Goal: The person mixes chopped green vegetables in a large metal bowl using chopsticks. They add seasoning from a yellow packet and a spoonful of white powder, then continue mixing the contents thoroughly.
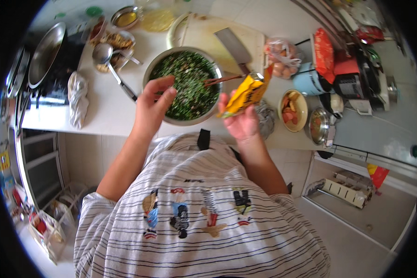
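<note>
In front of me on the counter (114,118) sits a round metal basin (147,74) filled with finely chopped green leaves (191,83) mixed with paler bits. My left hand (154,102) hovers over the basin's left side, thumb and fingers curled but apart, and nothing shows between them. A yellow seasoning packet (246,92) bearing dark writing is gripped in my right hand (243,123), tilted beside the basin's right rim. Its upper end shows a silvery lining. Brown chopsticks (226,80) lean across the rim, tips in the greens.
Behind the basin, a cleaver (232,45) lies on a cutting board (203,34). To the left are a ladle (116,73), a rolled cloth (78,100) and a wok (47,57). Bagged eggs (283,57), a bowl of food pieces (300,113) and a metal bowl (318,125) stand right.
</note>
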`<action>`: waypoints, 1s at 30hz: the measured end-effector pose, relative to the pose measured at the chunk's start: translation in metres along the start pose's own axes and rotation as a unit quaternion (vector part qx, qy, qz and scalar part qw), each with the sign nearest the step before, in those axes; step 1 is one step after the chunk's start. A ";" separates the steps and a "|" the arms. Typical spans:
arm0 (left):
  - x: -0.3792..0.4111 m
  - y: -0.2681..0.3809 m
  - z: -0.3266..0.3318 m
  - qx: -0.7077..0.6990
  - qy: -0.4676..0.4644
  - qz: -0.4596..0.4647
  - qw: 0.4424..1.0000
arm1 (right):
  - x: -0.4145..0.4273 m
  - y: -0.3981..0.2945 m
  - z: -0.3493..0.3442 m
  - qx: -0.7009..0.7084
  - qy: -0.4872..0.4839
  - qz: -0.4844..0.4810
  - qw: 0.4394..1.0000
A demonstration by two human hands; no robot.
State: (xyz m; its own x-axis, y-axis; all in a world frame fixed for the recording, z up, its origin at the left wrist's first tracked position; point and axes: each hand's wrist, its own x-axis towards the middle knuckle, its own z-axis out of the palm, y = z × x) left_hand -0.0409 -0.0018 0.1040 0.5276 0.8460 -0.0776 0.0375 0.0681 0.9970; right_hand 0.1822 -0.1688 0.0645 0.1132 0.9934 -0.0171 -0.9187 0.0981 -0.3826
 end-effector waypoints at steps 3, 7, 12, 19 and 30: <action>-0.006 0.062 0.040 0.188 -0.124 0.262 0.938 | 0.029 0.007 0.043 -0.031 -0.023 -0.106 0.994; -0.014 0.073 0.082 0.226 -0.091 0.275 0.930 | 0.033 0.000 0.057 -0.066 -0.026 -0.096 0.993; -0.002 0.087 0.100 0.082 -0.180 0.084 0.977 | -0.001 -0.061 0.052 -0.109 -0.034 -0.150 0.982; 0.024 0.118 0.140 0.121 -0.319 0.106 0.934 | -0.043 -0.147 0.088 -0.463 0.088 -0.172 0.865; 0.021 0.064 0.115 -0.027 -0.094 0.054 0.994 | -0.028 -0.436 0.109 -0.571 0.403 -0.566 0.437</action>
State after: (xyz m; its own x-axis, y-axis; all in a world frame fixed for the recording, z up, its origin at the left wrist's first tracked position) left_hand 0.0706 -0.0402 0.1668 0.6761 0.7359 0.0363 -0.0712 0.0162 0.9973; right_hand 0.5383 -0.2326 0.3324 0.7703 -0.0421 0.6363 0.6344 -0.0503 -0.7714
